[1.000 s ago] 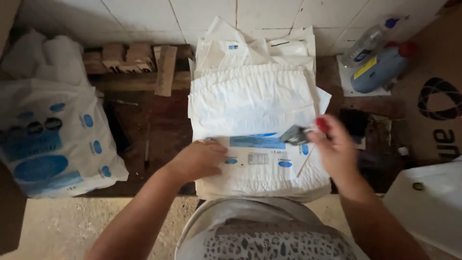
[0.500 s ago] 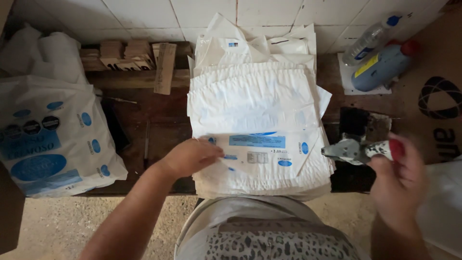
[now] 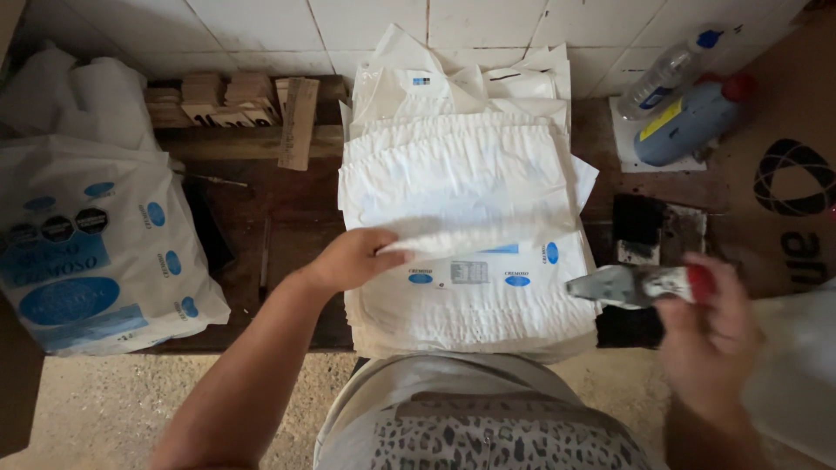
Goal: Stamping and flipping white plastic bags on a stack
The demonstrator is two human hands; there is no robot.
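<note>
White wall tiles back a dark wooden desk (image 3: 287, 218); left hand (image 3: 348, 259) pinches the top white plastic bag (image 3: 453, 187), stacked centrally; right hand (image 3: 710, 326) grips a red-handled metal tool (image 3: 640, 285) beside the stack; lift one sheet only, tool clear.

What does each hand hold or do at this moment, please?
Left hand: closed, pinching the lifted edge of the top white bag on the stack.
Right hand: closed around a red-handled stamp tool, held beside the stack.
</note>
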